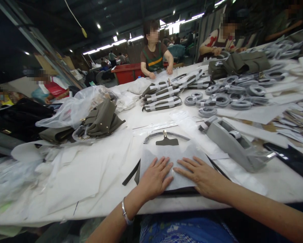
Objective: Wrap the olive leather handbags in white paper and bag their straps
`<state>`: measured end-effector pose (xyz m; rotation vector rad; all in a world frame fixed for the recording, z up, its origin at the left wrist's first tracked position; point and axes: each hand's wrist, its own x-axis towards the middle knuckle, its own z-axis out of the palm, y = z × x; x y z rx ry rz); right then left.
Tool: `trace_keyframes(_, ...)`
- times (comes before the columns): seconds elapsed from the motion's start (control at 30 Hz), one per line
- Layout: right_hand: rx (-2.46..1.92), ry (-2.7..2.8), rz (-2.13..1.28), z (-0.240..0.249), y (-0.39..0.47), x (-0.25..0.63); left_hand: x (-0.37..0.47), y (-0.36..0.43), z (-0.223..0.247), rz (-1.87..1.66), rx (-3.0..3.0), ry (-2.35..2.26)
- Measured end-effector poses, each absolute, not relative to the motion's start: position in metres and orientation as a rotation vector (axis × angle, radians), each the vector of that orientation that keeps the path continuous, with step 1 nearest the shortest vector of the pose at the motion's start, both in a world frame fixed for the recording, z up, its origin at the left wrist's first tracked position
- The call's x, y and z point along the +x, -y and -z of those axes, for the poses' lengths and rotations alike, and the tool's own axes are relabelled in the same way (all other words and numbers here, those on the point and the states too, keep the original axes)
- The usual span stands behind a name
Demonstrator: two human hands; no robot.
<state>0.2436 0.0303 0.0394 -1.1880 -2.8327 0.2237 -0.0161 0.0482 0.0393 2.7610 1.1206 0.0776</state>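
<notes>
A handbag lies flat at the table's near edge, most of its body hidden under a white tissue sheet [147, 162]. My left hand [156, 175] rests on the sheet's left half, fingers spread. On the right half my right hand [198, 173] lies flat, fingers also apart. Neither hand holds anything. Beyond the fingertips show the bag's olive flap tab [167, 141] with a gold clasp [165, 134] and an arched, wrapped handle [151, 136]. Dark straps [131, 172] stick out from under the sheet on both sides.
A grey tape dispenser [234, 145] stands to the right, with wrapped strap coils [217, 99] behind it. Olive bags [100, 118] and clear plastic [70, 104] lie left. White sheets [80, 172] cover the left side. Co-workers [153, 50] are across the table.
</notes>
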Motion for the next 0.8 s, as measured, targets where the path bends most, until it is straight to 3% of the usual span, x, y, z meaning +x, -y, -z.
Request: trace_keyframes(0.8,-1.037,2.914,-0.081,-0.0344,-0.0276,0.2484,-0.0208,-0.0426,-0.0325,-0.163,2.782,-1.103)
